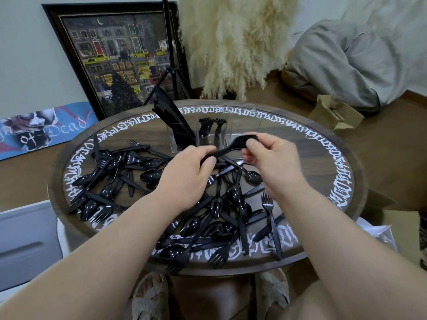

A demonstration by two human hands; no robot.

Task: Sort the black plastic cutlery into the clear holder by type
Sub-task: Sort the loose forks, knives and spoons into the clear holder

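- Two hands meet over the middle of the round tabletop (323, 158), both closed on one black fork (233, 146).
- Left hand (187, 179): grip pinched tight on the fork's handle end; the handle tip is hidden under its fingers.
- Right hand (275, 162): thumb and forefinger nip the fork just behind the tines, which point toward the far right edge.
- Clear holder (208, 132) stands near the far edge. Left compartment: knives (171, 116), leaning left. Middle compartment: a few forks (211, 127), tines up. Right compartment: walls hard to make out, contents cannot be told.
- Loose cutlery pile (115, 176) spreads from the left edge to the near edge; both forearms cover part of it, and the overlapping pieces cannot be counted.
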